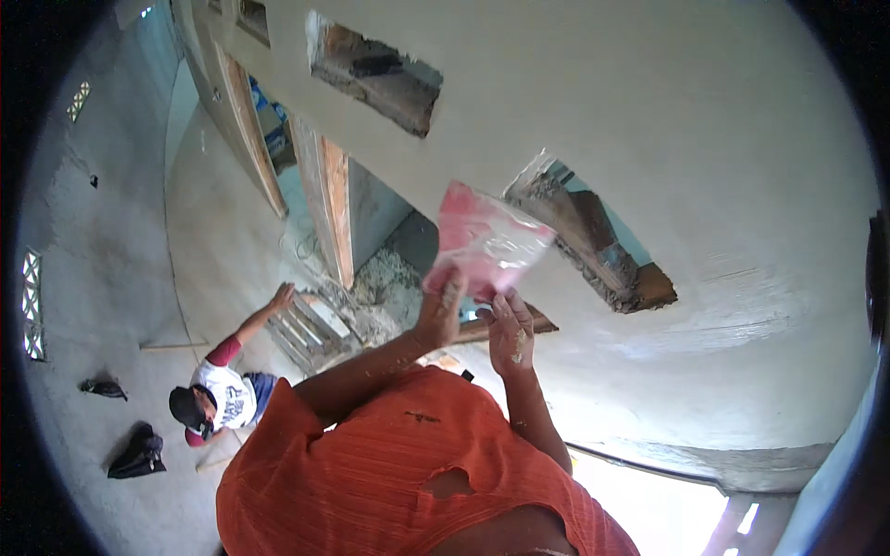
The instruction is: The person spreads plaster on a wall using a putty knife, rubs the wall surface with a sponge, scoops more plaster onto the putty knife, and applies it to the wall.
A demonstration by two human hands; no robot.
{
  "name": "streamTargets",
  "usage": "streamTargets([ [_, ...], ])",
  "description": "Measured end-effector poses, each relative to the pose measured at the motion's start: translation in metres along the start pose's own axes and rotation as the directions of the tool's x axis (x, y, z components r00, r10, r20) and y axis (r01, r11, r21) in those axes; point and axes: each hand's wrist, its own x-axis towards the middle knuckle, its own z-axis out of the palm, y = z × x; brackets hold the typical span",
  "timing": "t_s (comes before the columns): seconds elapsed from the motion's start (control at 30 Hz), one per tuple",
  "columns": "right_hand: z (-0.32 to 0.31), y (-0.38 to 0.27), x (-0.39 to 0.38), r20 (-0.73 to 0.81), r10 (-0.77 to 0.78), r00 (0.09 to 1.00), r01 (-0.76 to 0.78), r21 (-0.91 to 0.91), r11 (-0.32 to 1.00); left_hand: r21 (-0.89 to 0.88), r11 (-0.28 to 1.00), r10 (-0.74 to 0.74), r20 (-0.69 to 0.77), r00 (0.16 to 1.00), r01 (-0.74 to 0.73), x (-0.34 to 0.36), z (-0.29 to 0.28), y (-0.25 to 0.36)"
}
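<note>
A pink-and-white plastic packet (491, 243), glossy and creased, is held up in front of the plastered wall. My left hand (443, 313) grips its lower left corner, with the thumb over the plastic. At the bottom edge, the fingers of my right hand (510, 335) close on the packet beside the left hand. Pale, plaster-like smears mark both hands. What the packet contains cannot be made out. Just behind and to its right is a rough rectangular opening (603, 236) in the wall.
A co-worker (222, 403) in a black cap is below at left, one hand near a slatted wooden piece (311, 329). Rubble (380, 287) lies by a wooden door frame (336, 208). Another wall opening (375, 74) is higher up. A black bag (139, 454) rests at far left.
</note>
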Motion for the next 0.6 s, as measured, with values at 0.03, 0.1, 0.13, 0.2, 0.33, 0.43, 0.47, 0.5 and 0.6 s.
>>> streamTargets([
  [0.03, -0.004, 0.0, -0.004, 0.024, 0.109, 0.994, -0.104, -0.152, 0.983, 0.108, 0.994, 0.038, -0.104, 0.994, -0.027, -0.008, -0.014, -0.013],
  [0.1, -0.021, 0.007, -0.014, -0.011, 0.272, 0.962, -0.255, -0.381, 0.889, 0.171, 0.985, 0.049, -0.324, 0.945, 0.008, -0.01, -0.04, -0.024],
  [0.13, -0.037, 0.015, -0.024, -0.02, 0.282, 0.959, -0.267, -0.392, 0.88, 0.106, 0.993, -0.003, -0.438, 0.899, 0.056, -0.004, -0.047, -0.021],
  [0.2, -0.076, 0.032, -0.042, -0.17, 0.406, 0.898, -0.437, -0.455, 0.776, 0.207, 0.956, -0.069, -0.534, 0.843, 0.209, 0.011, -0.059, -0.005],
  [0.33, -0.145, 0.055, -0.084, -0.272, 0.532, 0.802, -0.596, -0.429, 0.679, 0.179, 0.981, 0.039, -0.549, 0.835, 0.072, 0.028, -0.049, -0.008],
  [0.43, -0.192, 0.055, -0.108, -0.196, 0.544, 0.816, -0.573, -0.393, 0.719, 0.178, 0.983, 0.055, -0.496, 0.867, 0.039, 0.027, -0.029, -0.017],
  [0.47, -0.205, 0.056, -0.113, -0.157, 0.535, 0.83, -0.552, -0.367, 0.749, 0.182, 0.983, 0.058, -0.495, 0.867, 0.038, 0.027, -0.025, -0.021],
  [0.5, -0.214, 0.055, -0.118, -0.126, 0.522, 0.844, -0.532, -0.334, 0.778, 0.283, 0.957, 0.186, -0.419, 0.889, -0.067, 0.028, -0.018, -0.02],
  [0.6, -0.23, 0.05, -0.13, -0.159, 0.435, 0.886, -0.462, -0.38, 0.801, 0.521, 0.798, 0.464, -0.209, 0.861, -0.303, 0.034, -0.001, -0.016],
])
